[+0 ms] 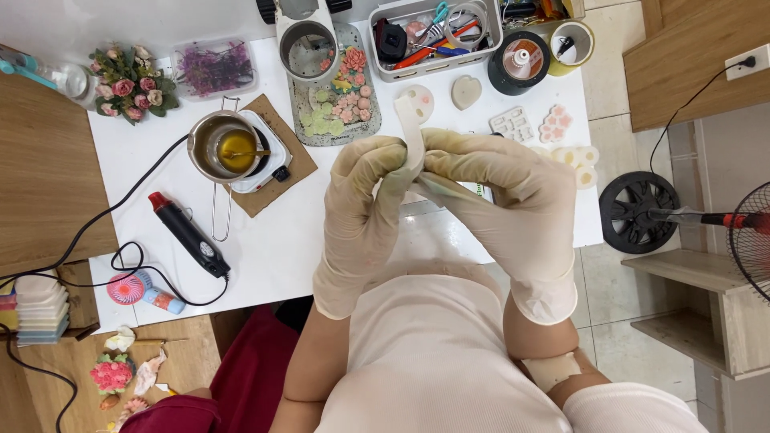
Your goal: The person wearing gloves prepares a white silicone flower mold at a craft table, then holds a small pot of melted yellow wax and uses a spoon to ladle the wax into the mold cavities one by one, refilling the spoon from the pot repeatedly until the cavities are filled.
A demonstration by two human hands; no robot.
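A pale strip (411, 132) stands upright above the white table (273, 240), pinched between the gloved left hand (365, 204) and gloved right hand (501, 200), pressed together. A melting pot (228, 148) sits well left.

A white worktable (265, 256) is seen from above, set over a floor of pale square tiles (613, 337) with thin dark joints. Wooden surfaces (44, 184) are placed along the table's left edge, and a lower wooden top (188, 361) is seen at the bottom left. At the upper right, a wood-panelled wall section (682, 56) is fitted with a white socket (747, 61), from which a black cable (682, 108) is led down. A standing fan's round black base (638, 212) is positioned on the tiles beside light wooden shelving (706, 305). The scene is evenly and brightly lit, with only soft shadows cast.
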